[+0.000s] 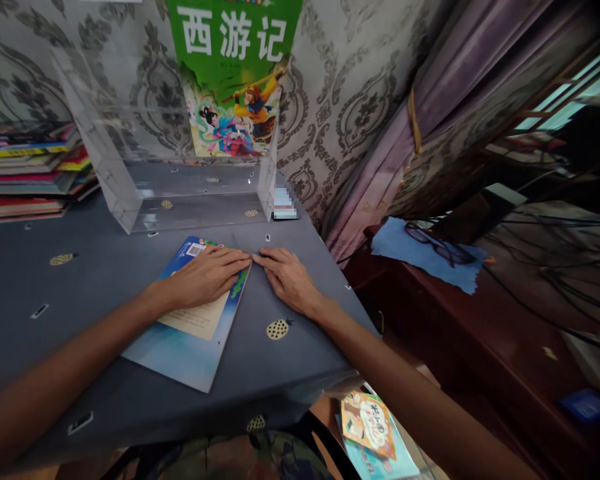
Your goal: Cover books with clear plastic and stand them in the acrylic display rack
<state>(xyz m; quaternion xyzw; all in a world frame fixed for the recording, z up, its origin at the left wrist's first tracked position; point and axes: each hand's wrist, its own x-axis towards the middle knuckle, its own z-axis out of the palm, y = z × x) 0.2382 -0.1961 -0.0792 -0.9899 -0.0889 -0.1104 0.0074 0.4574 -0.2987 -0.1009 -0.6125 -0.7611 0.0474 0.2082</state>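
Note:
A thin paperback book [193, 347] lies shut on the dark tablecloth, with a barcode and a cream text panel on its upper face. My left hand [207, 275] rests flat across its upper part, fingers stretched toward the right edge. On the cloth just right of the book's upper corner lies my right hand [289, 280], palm down, fingers extended. The fingertips of both hands nearly meet at that corner; whether the right ones touch the book, I cannot tell. Behind the hands stands a clear acrylic rack [123, 190], and a green picture book [235, 87] stands upright in it.
Several books are stacked [30, 163] at the left back. The table's right edge drops toward a dark red cabinet [430, 333] bearing a blue cloth [425, 257], glasses and cables. Low on the right, below the table edge, lie more books [373, 433]. A curtain [380, 180] hangs beside the wall.

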